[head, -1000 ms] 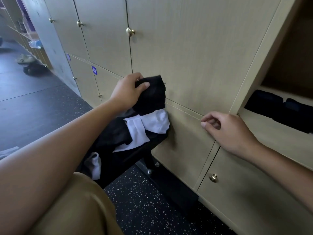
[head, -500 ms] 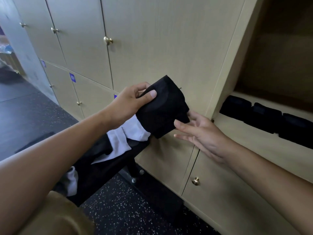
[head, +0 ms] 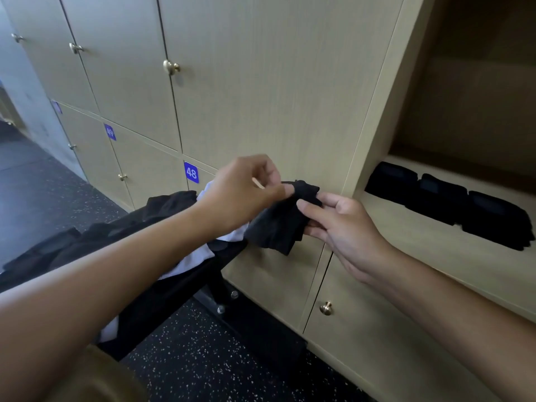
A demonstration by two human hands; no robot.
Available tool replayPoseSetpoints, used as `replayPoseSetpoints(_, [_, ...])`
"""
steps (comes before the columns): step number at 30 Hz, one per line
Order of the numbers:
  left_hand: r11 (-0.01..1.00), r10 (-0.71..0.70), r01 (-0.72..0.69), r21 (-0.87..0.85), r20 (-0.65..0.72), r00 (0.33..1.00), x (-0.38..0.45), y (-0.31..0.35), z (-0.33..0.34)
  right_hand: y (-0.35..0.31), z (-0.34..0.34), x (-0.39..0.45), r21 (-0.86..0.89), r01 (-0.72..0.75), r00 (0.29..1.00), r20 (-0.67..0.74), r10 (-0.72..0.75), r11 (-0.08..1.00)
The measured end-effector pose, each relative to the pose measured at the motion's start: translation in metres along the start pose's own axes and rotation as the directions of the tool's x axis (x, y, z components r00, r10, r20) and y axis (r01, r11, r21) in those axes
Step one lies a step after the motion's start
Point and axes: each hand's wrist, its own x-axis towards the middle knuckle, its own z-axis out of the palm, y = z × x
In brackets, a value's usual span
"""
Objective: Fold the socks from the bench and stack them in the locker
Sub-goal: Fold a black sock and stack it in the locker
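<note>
Both hands pinch one black sock (head: 280, 221): left hand (head: 240, 195) at 9 o'clock, right hand (head: 342, 224) at 3 | risk: loose hem sags, fold skews | risk: slips toward bench (head: 174, 297)

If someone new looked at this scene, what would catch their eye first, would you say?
Both hands meet mid-frame on a black sock: the left hand pinches its top edge and the right hand grips it from the side. To the right, three folded black socks lie in a row on the open locker's shelf. Behind the left arm, black and white socks lie heaped on the bench.
</note>
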Motion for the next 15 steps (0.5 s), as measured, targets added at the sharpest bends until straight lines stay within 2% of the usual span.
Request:
replayPoseSetpoints(3, [0.999,0.016,-0.020,0.035,0.105,0.994,-0.011,0.010,0.014,-0.003,0.000,-0.002,0.025,-0.011,1.000,0.024,0.011,1.000])
replayPoseSetpoints(9, [0.998,-0.043,0.047,-0.044,0.080,0.996,-0.017,0.012,0.021,-0.011,-0.005,-0.005,0.124,-0.060,0.998,-0.008,0.062,0.990])
replayPoseSetpoints(13, [0.998,-0.061,0.063,-0.030,0.074,0.995,-0.020,0.014,0.022,-0.012,-0.007,-0.009,0.093,-0.050,0.999,-0.012,0.051,0.994])
replayPoseSetpoints(15, [0.992,-0.068,0.078,-0.097,0.102,0.992,-0.021,0.015,0.022,-0.013,-0.008,-0.010,0.071,-0.041,0.999,-0.013,0.042,0.997])
